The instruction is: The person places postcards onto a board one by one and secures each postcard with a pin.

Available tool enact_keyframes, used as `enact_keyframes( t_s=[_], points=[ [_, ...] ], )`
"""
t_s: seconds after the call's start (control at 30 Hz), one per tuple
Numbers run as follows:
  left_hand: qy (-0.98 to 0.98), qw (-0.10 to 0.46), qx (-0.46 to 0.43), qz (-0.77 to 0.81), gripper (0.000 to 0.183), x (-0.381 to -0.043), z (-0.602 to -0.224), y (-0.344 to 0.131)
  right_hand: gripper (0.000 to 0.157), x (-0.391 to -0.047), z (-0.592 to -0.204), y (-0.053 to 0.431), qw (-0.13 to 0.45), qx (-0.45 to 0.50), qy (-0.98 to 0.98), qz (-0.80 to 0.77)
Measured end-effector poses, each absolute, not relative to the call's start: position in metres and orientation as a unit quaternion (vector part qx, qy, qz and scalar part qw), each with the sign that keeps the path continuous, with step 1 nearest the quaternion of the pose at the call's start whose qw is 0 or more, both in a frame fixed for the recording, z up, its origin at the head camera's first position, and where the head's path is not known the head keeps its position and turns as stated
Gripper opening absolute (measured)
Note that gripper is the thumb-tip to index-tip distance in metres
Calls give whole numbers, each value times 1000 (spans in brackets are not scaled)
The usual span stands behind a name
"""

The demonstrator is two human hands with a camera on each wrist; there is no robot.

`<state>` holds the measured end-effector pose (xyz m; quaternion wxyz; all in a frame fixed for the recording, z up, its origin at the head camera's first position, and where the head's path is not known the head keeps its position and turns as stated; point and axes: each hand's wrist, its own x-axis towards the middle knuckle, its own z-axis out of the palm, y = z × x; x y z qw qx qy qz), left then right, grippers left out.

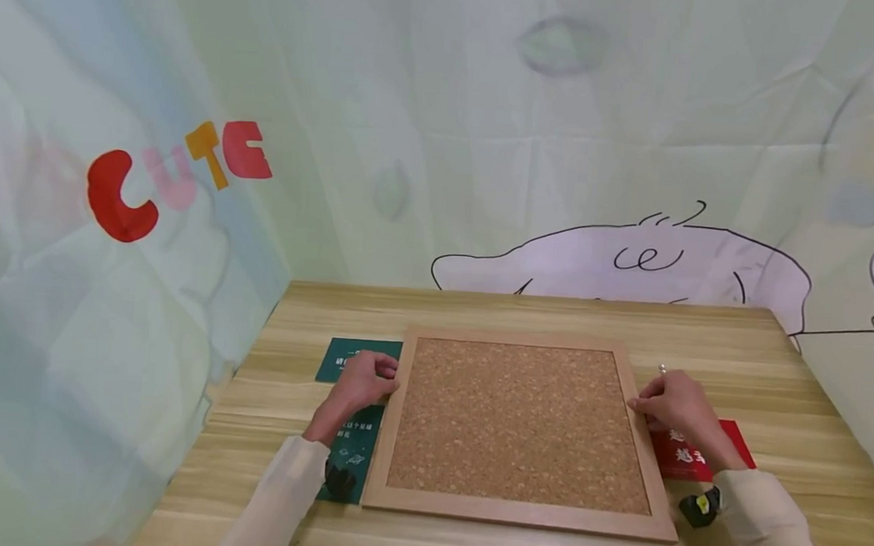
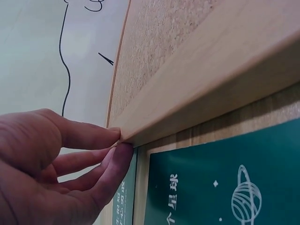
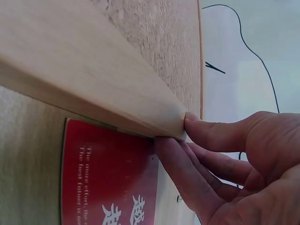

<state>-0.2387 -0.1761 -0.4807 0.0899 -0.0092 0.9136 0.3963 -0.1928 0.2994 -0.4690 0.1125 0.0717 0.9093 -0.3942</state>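
Here's the framed corkboard [image 1: 521,424], filling the lower centre of the head view, left hand [image 1: 361,383] pinching its left rim, right hand [image 1: 679,402] pinching the right! Lower left in the right-wrist view, a red card [image 3: 110,173] reads "The more effort, the" before the frame cuts it off; green cards [image 1: 356,456] lie left of the board, one lettered "星球"; upper left, wall letters [image 1: 178,199] spell "CUTE"

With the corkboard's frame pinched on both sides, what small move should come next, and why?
Probably a slight, level lift of the corkboard: the left grip and right grip pinch opposite sides of its frame, while green cards and a red card lie close alongside, so sliding sideways might nudge them.
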Motion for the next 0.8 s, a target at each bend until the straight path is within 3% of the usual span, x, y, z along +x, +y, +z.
enact_keyframes(
  t_s=[0.3,0.5,0.63,0.8],
  points=[
    [888,109,11,447,31,-242,-475,-191,21,-197,-469,303,124,62,905,-403],
    [908,59,23,413,34,-255,-464,-212,19,-196,-468,306,125,55,903,-406],
    [942,43,-18,333,46,-263,-459,-225,18,-196,-467,305,123,50,906,-403],
    [960,72,-73,259,65,-267,-463,-237,18,-198,-466,301,122,43,910,-395]
  ],
)
